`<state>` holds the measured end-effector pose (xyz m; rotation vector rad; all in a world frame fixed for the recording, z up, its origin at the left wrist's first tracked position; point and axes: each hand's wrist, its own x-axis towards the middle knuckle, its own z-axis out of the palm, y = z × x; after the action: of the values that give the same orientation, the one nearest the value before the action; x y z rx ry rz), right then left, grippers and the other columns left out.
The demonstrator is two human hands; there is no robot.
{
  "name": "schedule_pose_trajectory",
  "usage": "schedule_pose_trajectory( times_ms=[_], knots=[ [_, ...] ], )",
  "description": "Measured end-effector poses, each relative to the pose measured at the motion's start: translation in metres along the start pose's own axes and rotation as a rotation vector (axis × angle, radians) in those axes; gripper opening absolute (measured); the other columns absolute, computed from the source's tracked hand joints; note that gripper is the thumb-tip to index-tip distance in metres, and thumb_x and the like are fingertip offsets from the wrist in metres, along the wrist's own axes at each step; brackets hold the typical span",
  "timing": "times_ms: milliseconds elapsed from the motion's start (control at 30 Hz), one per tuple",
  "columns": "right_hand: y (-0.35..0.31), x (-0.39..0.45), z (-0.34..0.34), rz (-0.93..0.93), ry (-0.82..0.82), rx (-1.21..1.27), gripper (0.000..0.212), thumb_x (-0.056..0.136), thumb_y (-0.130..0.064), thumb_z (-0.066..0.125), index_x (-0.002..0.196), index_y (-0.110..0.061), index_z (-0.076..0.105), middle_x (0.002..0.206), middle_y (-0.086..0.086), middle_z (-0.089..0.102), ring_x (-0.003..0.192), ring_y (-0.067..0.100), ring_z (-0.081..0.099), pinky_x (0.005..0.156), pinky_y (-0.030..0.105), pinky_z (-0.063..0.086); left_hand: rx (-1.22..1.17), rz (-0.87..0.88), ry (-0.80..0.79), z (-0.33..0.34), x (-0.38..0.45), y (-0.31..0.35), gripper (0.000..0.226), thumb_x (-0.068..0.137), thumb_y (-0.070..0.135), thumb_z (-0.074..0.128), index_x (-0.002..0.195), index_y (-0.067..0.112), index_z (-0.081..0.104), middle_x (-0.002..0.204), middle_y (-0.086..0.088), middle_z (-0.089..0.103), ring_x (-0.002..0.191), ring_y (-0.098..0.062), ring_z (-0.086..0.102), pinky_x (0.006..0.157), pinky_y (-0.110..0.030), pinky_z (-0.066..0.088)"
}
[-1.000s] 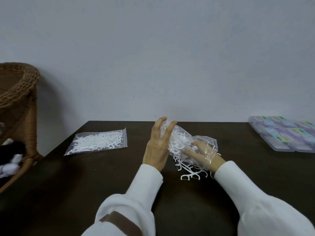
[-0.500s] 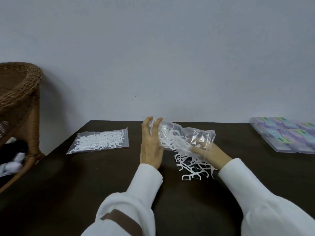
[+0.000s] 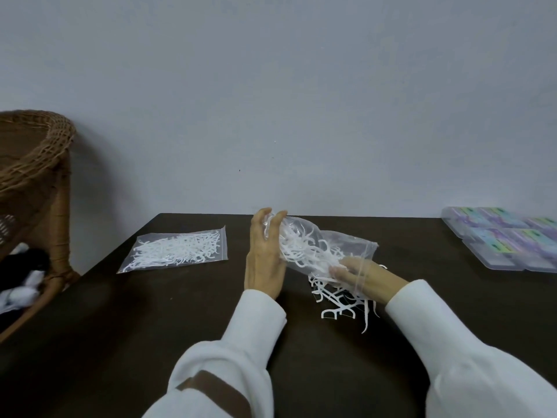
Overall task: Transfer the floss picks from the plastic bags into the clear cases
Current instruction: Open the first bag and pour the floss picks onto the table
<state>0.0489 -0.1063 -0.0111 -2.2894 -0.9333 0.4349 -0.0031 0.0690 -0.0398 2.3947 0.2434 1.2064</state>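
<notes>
Picks (image 3: 340, 300) already spilled beside the bag (image 3: 331, 245) could scatter further while your left hand (image 3: 263, 260) grips its closed end and your right hand (image 3: 358, 274), inside its mouth, pinches a bunch, far from the clear cases (image 3: 506, 239).

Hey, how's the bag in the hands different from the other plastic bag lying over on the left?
The held bag is lifted off the table and crumpled; the left bag lies flat on it. The left hand grips the held bag's end and the right hand reaches into its mouth; nobody touches the left bag. Loose picks lie below the held bag, none beside the left one. Both are clear and hold white floss picks.
</notes>
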Motion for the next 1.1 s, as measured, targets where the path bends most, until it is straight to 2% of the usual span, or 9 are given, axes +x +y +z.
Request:
schedule_pose_trajectory(
  times_ms=[133,233,400,500,667,767,867,1000,1100],
  knots=[
    [0.015,0.0,-0.003,-0.024,0.011,0.072,0.028,0.097,-0.034,0.04,0.094,-0.013,0.058,0.087,0.005,0.06,0.076,0.014,0.055,0.08,0.03,0.048,0.006,-0.079,0.027,-0.005,0.002,-0.003,0.081,0.067,-0.026,0.05,0.133,0.022,0.045,0.142,-0.002,0.026,0.113,-0.012,0.042,0.083,-0.021,0.041],
    [0.019,-0.001,-0.005,-0.039,0.036,0.126,0.021,0.096,-0.038,0.04,0.098,-0.023,0.054,0.078,0.005,0.062,0.069,0.014,0.056,0.075,0.035,0.05,0.005,-0.118,0.048,-0.007,0.003,-0.006,0.083,0.066,-0.027,0.049,0.133,0.021,0.045,0.142,-0.004,0.028,0.111,-0.005,0.035,0.084,-0.02,0.041],
    [0.019,0.0,-0.012,-0.105,0.114,0.142,0.017,0.097,-0.031,0.04,0.087,-0.028,0.054,0.069,-0.008,0.059,0.048,-0.002,0.052,0.052,0.01,0.042,-0.02,-0.204,0.102,-0.007,0.004,-0.016,0.084,0.065,-0.028,0.052,0.132,0.022,0.045,0.138,-0.001,0.026,0.118,-0.017,0.045,0.081,-0.024,0.05],
    [0.022,0.001,-0.015,-0.122,0.146,0.177,0.023,0.097,-0.032,0.04,0.087,-0.019,0.055,0.072,-0.004,0.06,0.043,0.003,0.048,0.049,0.014,0.041,-0.066,-0.276,0.142,-0.008,0.005,-0.018,0.08,0.066,-0.027,0.053,0.129,0.021,0.046,0.135,-0.001,0.028,0.12,-0.02,0.046,0.085,-0.018,0.044],
    [0.026,0.0,-0.02,-0.139,0.219,0.268,0.031,0.097,-0.032,0.04,0.073,-0.015,0.047,0.052,-0.007,0.051,0.038,0.005,0.039,0.05,0.02,0.039,-0.155,-0.489,0.201,-0.011,0.009,-0.014,0.069,0.074,-0.021,0.058,0.128,0.02,0.047,0.135,-0.003,0.028,0.117,-0.02,0.048,0.091,-0.017,0.037],
    [0.029,0.001,-0.022,-0.129,0.283,0.282,0.034,0.097,-0.034,0.039,0.069,-0.015,0.044,0.052,-0.006,0.05,0.038,0.005,0.039,0.053,0.023,0.04,-0.223,-0.594,0.244,-0.011,0.011,-0.016,0.066,0.075,-0.019,0.061,0.128,0.017,0.046,0.134,-0.003,0.028,0.116,-0.022,0.048,0.092,-0.015,0.035],
    [0.032,0.003,-0.022,-0.104,0.303,0.293,0.036,0.097,-0.033,0.039,0.066,-0.015,0.042,0.054,-0.004,0.049,0.038,0.006,0.038,0.052,0.023,0.039,-0.283,-0.659,0.295,-0.011,0.012,-0.019,0.062,0.075,-0.016,0.064,0.126,0.014,0.048,0.133,-0.007,0.03,0.117,-0.024,0.049,0.091,-0.009,0.033],
    [0.04,0.006,-0.018,-0.027,0.28,0.239,0.035,0.097,-0.033,0.041,0.067,-0.016,0.045,0.057,-0.002,0.049,0.04,0.004,0.04,0.048,0.017,0.038,-0.329,-0.747,0.327,-0.013,0.014,-0.021,0.06,0.074,-0.012,0.069,0.125,0.011,0.048,0.134,-0.01,0.031,0.118,-0.023,0.047,0.089,-0.011,0.034],
    [0.043,0.008,-0.014,0.017,0.265,0.162,0.029,0.096,-0.032,0.046,0.071,-0.018,0.051,0.062,-0.002,0.053,0.048,0.006,0.046,0.048,0.013,0.037,-0.344,-0.745,0.334,-0.011,0.015,-0.021,0.059,0.073,-0.013,0.069,0.124,0.009,0.048,0.134,-0.012,0.032,0.115,-0.023,0.047,0.083,0.001,0.025]
  ],
)
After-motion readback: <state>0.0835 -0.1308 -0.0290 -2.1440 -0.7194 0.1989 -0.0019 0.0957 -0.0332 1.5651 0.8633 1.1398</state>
